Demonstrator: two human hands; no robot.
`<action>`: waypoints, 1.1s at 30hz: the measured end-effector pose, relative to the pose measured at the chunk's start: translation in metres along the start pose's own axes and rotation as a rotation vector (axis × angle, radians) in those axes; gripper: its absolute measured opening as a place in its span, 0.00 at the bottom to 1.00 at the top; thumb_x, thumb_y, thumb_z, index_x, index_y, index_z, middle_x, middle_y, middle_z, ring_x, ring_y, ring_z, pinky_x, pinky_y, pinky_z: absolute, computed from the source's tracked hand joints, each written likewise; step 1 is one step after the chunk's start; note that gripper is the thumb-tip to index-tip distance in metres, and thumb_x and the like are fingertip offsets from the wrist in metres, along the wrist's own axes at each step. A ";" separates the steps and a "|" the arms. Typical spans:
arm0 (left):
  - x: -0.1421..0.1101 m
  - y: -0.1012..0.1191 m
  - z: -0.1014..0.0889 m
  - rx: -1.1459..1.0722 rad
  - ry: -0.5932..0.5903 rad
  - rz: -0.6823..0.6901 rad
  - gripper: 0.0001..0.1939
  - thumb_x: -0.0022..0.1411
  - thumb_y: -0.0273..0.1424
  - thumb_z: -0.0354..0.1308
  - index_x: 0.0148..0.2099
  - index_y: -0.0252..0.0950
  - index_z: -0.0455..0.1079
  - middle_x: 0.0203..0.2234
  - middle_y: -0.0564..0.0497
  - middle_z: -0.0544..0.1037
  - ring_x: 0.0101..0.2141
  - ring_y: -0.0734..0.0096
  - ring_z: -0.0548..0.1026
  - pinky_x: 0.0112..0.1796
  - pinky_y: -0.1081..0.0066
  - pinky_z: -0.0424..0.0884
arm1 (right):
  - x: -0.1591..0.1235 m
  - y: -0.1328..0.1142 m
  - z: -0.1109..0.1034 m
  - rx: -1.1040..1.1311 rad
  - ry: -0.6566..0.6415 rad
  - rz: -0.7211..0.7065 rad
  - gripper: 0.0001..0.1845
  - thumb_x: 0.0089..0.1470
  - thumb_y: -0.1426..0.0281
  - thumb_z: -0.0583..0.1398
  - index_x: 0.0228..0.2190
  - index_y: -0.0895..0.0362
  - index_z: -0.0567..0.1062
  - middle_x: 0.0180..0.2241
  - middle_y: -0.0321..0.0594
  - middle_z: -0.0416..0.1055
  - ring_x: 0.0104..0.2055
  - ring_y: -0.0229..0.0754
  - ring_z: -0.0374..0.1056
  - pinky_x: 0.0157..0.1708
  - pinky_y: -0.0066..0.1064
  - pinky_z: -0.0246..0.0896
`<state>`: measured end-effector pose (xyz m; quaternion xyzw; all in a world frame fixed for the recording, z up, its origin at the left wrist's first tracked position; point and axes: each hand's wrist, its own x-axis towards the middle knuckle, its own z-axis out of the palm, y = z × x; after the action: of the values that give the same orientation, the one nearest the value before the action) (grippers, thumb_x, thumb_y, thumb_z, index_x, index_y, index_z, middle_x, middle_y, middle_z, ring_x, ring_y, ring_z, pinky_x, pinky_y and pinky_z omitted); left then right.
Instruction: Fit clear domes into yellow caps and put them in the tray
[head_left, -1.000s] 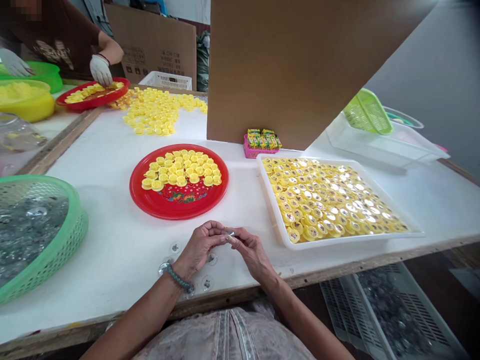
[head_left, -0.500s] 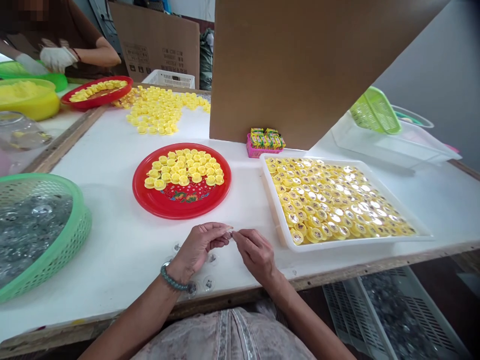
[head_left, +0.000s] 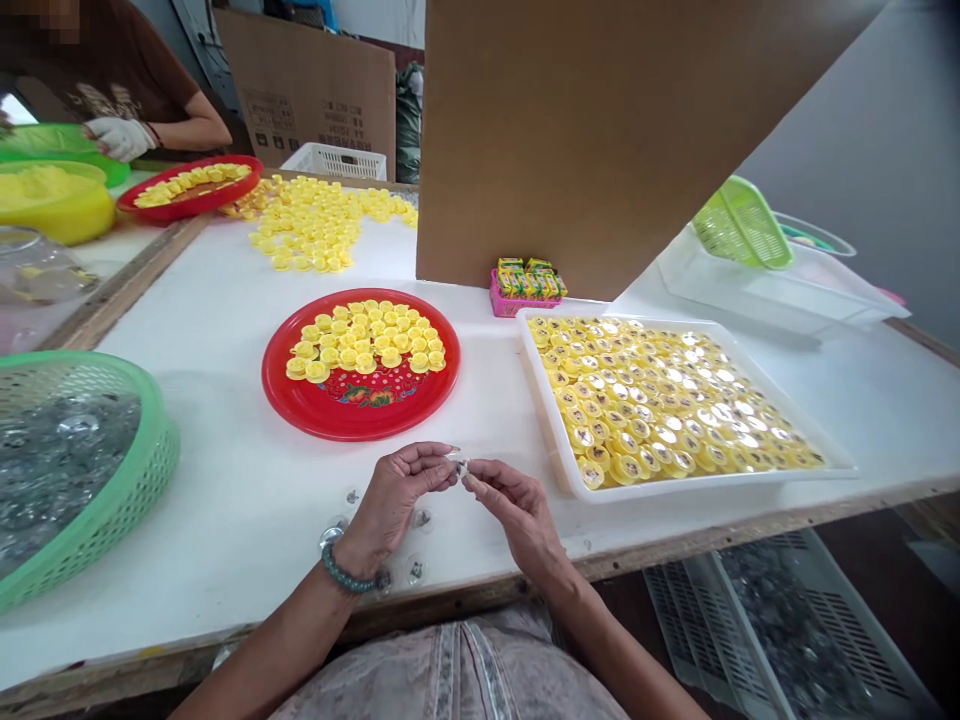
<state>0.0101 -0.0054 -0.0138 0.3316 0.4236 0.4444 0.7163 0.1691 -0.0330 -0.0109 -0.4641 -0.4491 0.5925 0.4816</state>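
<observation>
The white worktop filled most of the view, with a tall brown cardboard sheet standing at 12 o'clock. At 9 o'clock sat a green basket of clear parts; at 3 o'clock lay a white tray packed with yellow caps, already fitted with clear inserts by the look of them. A red plate at the centre carried plain yellow caps, and a small pink box stood just behind the tray. At 10 o'clock, a co-worker's gloved hand worked near a second red plate.

At 6 o'clock the left hand and the right hand met fingertip to fingertip, both pinching a small clear piece held just above the worktop. Each hand was closed on it in a fine pinch. A few more clear pieces lay on the worktop beneath the left wrist, near the front edge.

The piece was tiny and slick-looking, so a loose pinch could probably let it spring away and vanish among the others. The wrist might also sweep the loose pieces off the front edge.
</observation>
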 end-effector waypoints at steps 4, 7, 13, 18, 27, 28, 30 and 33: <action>-0.002 0.000 0.001 0.137 -0.028 0.024 0.13 0.51 0.33 0.64 0.39 0.33 0.72 0.29 0.49 0.78 0.32 0.70 0.74 0.35 0.72 0.69 | 0.006 0.007 -0.004 -0.047 0.025 -0.057 0.07 0.51 0.66 0.61 0.32 0.56 0.74 0.29 0.36 0.72 0.32 0.37 0.66 0.35 0.29 0.62; -0.002 0.000 0.000 0.331 -0.033 0.090 0.10 0.52 0.33 0.63 0.36 0.34 0.72 0.29 0.50 0.77 0.31 0.70 0.74 0.34 0.73 0.69 | 0.011 0.005 -0.011 -0.295 0.000 -0.149 0.06 0.53 0.67 0.60 0.31 0.57 0.73 0.27 0.36 0.70 0.30 0.36 0.64 0.31 0.27 0.59; 0.001 0.004 0.003 0.823 0.023 0.281 0.07 0.54 0.31 0.60 0.38 0.40 0.73 0.28 0.53 0.78 0.30 0.70 0.74 0.33 0.73 0.67 | 0.021 -0.006 -0.016 -0.644 -0.109 -0.349 0.08 0.58 0.72 0.54 0.34 0.56 0.74 0.32 0.39 0.72 0.34 0.37 0.67 0.36 0.28 0.61; 0.007 0.004 0.005 0.799 0.113 0.224 0.05 0.56 0.33 0.57 0.34 0.39 0.73 0.26 0.52 0.78 0.28 0.69 0.74 0.30 0.73 0.66 | 0.021 -0.001 -0.013 -0.736 -0.094 -0.439 0.16 0.59 0.74 0.51 0.47 0.53 0.71 0.40 0.43 0.70 0.39 0.39 0.68 0.38 0.30 0.66; 0.022 0.002 0.013 0.286 0.056 0.052 0.08 0.51 0.34 0.60 0.27 0.33 0.71 0.23 0.51 0.75 0.28 0.71 0.71 0.32 0.73 0.66 | 0.025 0.019 -0.006 -0.917 0.087 -0.607 0.17 0.55 0.74 0.56 0.48 0.54 0.68 0.39 0.44 0.70 0.39 0.42 0.68 0.36 0.33 0.67; 0.025 0.005 0.012 0.331 0.029 0.058 0.08 0.51 0.34 0.60 0.27 0.33 0.71 0.22 0.51 0.75 0.28 0.70 0.72 0.32 0.73 0.66 | 0.026 0.020 -0.006 -0.892 0.106 -0.582 0.16 0.55 0.74 0.56 0.47 0.54 0.69 0.38 0.43 0.70 0.37 0.41 0.68 0.35 0.32 0.67; 0.037 0.015 0.008 0.510 -0.035 0.104 0.10 0.53 0.35 0.58 0.27 0.33 0.71 0.22 0.51 0.75 0.28 0.68 0.72 0.31 0.72 0.65 | 0.030 0.022 -0.009 -0.830 0.144 -0.508 0.13 0.55 0.72 0.58 0.44 0.54 0.70 0.36 0.41 0.70 0.32 0.38 0.67 0.32 0.29 0.67; 0.069 0.039 -0.004 0.982 0.089 0.286 0.11 0.56 0.37 0.56 0.29 0.35 0.71 0.25 0.51 0.75 0.29 0.67 0.72 0.32 0.70 0.65 | 0.034 0.026 -0.017 -0.769 0.183 -0.445 0.10 0.53 0.69 0.60 0.40 0.54 0.72 0.33 0.39 0.70 0.29 0.37 0.66 0.30 0.29 0.66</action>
<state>0.0097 0.0735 -0.0043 0.6642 0.5629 0.3004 0.3894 0.1781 -0.0017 -0.0435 -0.5521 -0.6807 0.2214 0.4276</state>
